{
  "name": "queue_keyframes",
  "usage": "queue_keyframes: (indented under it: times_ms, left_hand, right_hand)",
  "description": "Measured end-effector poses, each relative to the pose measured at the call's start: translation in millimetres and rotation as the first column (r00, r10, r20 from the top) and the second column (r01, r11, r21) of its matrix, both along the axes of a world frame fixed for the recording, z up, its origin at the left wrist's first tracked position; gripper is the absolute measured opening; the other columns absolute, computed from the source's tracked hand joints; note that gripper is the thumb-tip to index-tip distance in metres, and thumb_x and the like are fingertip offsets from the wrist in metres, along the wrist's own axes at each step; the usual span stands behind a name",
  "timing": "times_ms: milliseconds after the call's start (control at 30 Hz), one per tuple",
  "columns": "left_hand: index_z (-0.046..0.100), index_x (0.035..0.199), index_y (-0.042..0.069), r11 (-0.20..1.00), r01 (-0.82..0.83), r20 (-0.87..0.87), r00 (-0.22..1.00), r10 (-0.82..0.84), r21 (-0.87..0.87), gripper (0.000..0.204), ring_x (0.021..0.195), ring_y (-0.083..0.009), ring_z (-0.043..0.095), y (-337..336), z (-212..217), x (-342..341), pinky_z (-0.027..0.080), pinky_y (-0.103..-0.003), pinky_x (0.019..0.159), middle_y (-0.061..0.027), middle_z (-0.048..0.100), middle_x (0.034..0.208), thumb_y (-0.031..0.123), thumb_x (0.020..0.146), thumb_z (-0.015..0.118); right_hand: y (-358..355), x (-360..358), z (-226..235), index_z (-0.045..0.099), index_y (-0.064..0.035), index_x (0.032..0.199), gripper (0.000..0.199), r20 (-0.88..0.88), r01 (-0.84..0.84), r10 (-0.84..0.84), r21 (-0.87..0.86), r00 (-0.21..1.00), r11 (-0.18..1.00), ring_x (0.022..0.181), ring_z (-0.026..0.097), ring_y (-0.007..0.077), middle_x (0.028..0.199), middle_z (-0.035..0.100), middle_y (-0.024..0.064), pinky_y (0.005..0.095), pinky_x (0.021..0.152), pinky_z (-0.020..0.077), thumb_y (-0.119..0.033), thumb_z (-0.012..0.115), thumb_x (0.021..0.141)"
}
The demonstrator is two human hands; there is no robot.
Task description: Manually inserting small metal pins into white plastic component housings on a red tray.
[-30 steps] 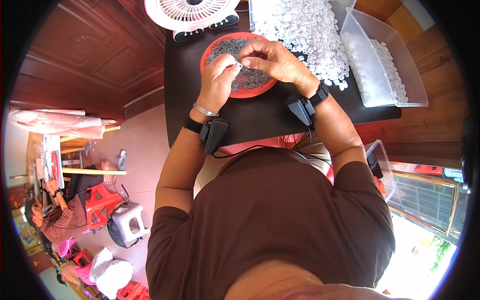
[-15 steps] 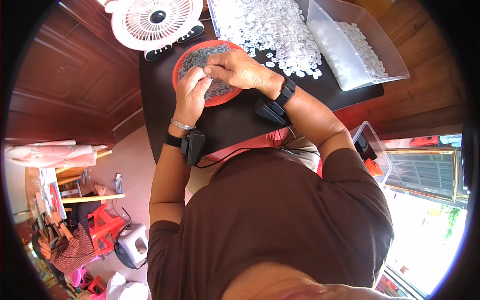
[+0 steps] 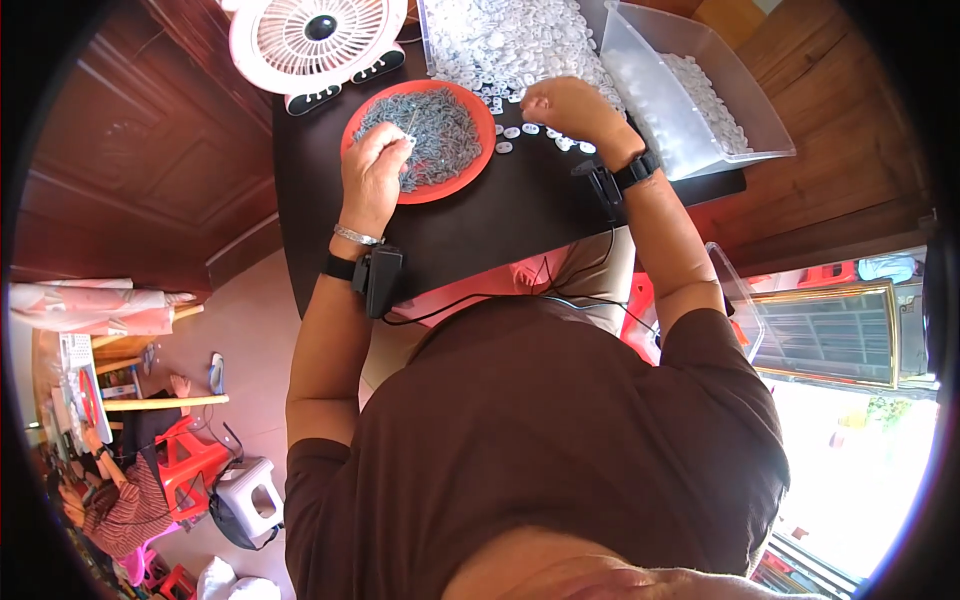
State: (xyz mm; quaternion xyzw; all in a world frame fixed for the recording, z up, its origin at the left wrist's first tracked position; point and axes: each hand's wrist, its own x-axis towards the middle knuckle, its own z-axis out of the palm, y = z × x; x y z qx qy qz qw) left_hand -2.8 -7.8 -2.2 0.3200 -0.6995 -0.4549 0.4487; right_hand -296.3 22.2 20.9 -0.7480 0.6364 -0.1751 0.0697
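My left hand [image 3: 372, 175] is over the near left part of a red round bowl [image 3: 484, 160]. Its thumb and index finger pinch a small white plastic piece [image 3: 408, 139], and something thin shows just above the fingertips. Many small grey screw-like pieces [image 3: 445, 140] fill the bowl. My right hand [image 3: 578, 108] hovers at the near edge of a heap of small white plastic pieces [image 3: 510, 45]. Its fingers are curled together; whatever they may hold is hidden. Each wrist wears a black strap with a box-like device.
A white and pink fan [image 3: 318, 50] stands on the dark table [image 3: 470, 240] at the far left. A clear plastic bin [image 3: 665, 110] with white pieces tilts at the right. Loose white pieces lie beside the bowl. Black cables [image 3: 470, 302] cross my lap. Another person [image 3: 130, 505] sits at the left.
My hands were together over the bowl and have parted. The right hand has moved right to the white heap; the left has stayed over the bowl, holding the white piece.
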Motion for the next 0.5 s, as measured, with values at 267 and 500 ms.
queue_keyframes:
  times_ms: [267,500]
  left_hand:
    - [0.054,0.075,0.000,1.000,-0.011,0.014,1.000,0.011,-0.022,0.015,0.055,-0.0126,0.051,-2,-2,1,0.039,-0.027,0.054,-0.0059,0.052,0.063,0.013,0.083,0.053]
    - [0.055,0.075,0.000,0.996,0.019,-0.029,0.999,-0.016,0.091,0.015,0.058,-0.0092,0.051,3,3,1,0.040,-0.024,0.054,-0.0024,0.054,0.065,0.013,0.083,0.053]
  right_hand:
    - [2,-1,-25,0.067,-0.0082,0.087,0.019,-0.149,0.040,-0.049,-0.065,0.988,0.997,0.081,0.063,0.0301,0.083,0.066,0.0101,0.0393,0.072,0.0492,-0.022,0.062,0.076]
    - [-6,19,-8,0.064,-0.0036,0.088,0.019,0.535,-0.108,0.019,0.136,0.844,0.985,0.067,0.056,0.0085,0.072,0.061,-0.0010,0.0227,0.062,0.0453,-0.023,0.063,0.086]
